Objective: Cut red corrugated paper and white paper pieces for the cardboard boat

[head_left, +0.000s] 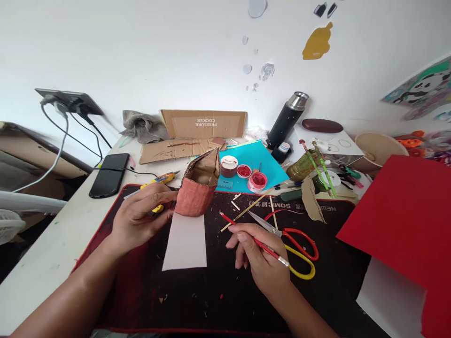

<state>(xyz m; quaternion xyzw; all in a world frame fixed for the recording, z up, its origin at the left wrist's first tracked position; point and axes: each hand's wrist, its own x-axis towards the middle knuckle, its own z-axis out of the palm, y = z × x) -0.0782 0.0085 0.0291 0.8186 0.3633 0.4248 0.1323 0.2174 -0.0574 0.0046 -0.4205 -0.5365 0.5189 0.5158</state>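
Observation:
My left hand (141, 213) grips the left side of a small hollow cardboard model (195, 199), painted brick red outside, with a pointed upper edge and bare brown cardboard inside. A white paper strip (186, 244) lies below the model, its far end hidden by it. Between the thumb and fingers of my right hand (259, 246) is a red pencil (269, 250), its sharpened end pointing left toward the strip, its eraser end toward me. Scissors (299, 251) with one red and one yellow handle lie just right of that hand.
A cutter knife (162, 179) lies behind my left hand, a phone (109, 174) farther left. Open red paint pots (258, 180) stand on blue paper (268, 164). Farther right are a brush jar (302, 165), a black flask (287, 119) and red paper (398, 211). Thin sticks (253, 204) litter the mat.

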